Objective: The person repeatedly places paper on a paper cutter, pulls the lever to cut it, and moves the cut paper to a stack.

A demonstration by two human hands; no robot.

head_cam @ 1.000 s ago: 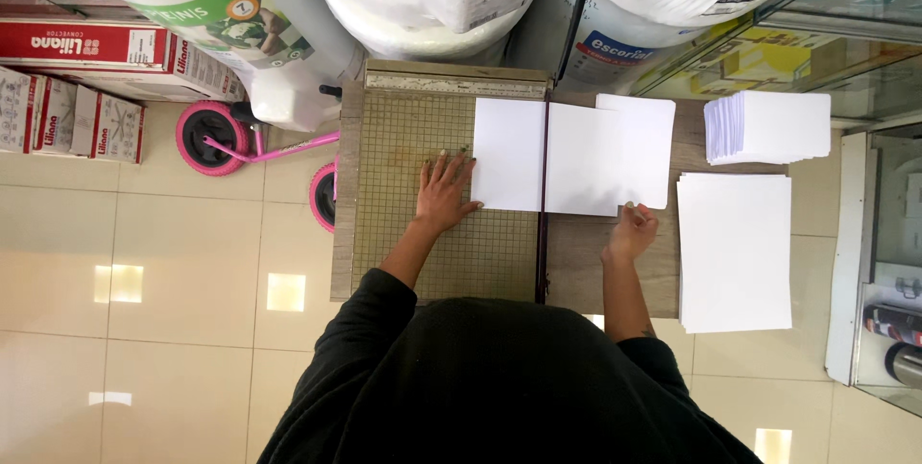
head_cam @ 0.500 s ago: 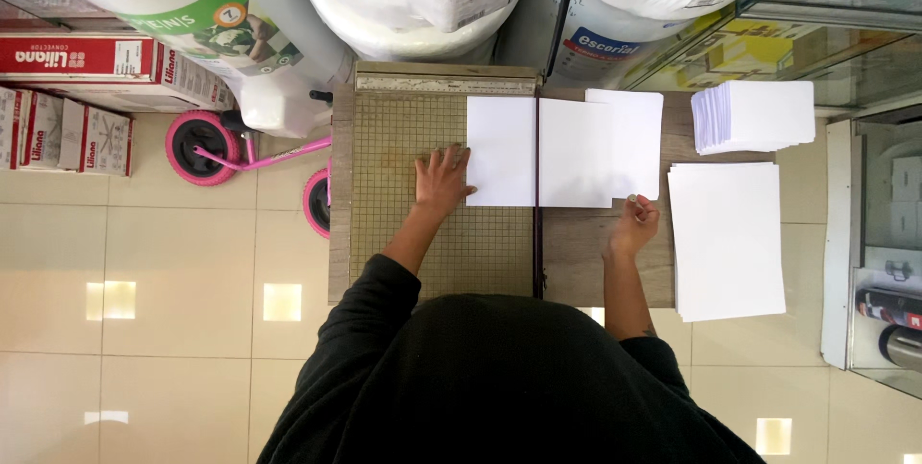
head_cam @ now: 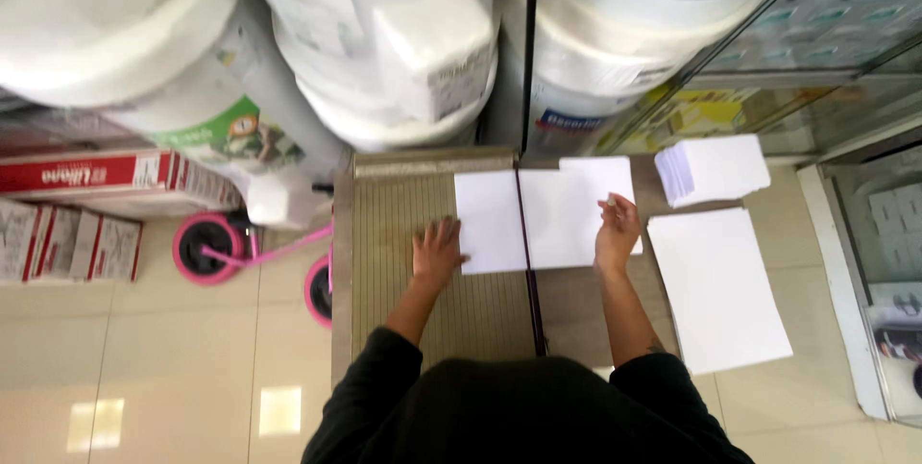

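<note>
— What is being handled, and where is it found?

— A white sheet of paper (head_cam: 523, 219) is laid flat across the grid board of a paper cutter (head_cam: 413, 233), at its far right part, straddling the dark cutting rail (head_cam: 531, 281). A second white sheet (head_cam: 600, 181) is seen under its far right corner, reaching a little farther right.

— How are the hands placed?

— The left hand (head_cam: 437, 253) is spread flat, fingers apart, on the board, its fingertips touching the left edge of the sheet. The right hand (head_cam: 617, 232) is set on the sheet's right edge, fingers loosely bent; nothing is clamped in it as far as can be seen, though whether the edge is pinched cannot be told. The two hands are kept well apart, one at either side of the paper.

— What is found to the right?

— A large pile of white sheets (head_cam: 720, 286) is laid just right of the right hand, and a smaller stack of cut white paper (head_cam: 713, 168) is set beyond it, farther off. A glass cabinet (head_cam: 845, 61) is seen at the far right.

— And elsewhere?

— Big wrapped white rolls (head_cam: 403, 41) are stacked at the far side. On the left, red and white cartons (head_cam: 96, 181) are stacked on the tiled floor (head_cam: 144, 368), and a pink wheeled frame (head_cam: 254, 253) is parked near the cutter's left side.
</note>
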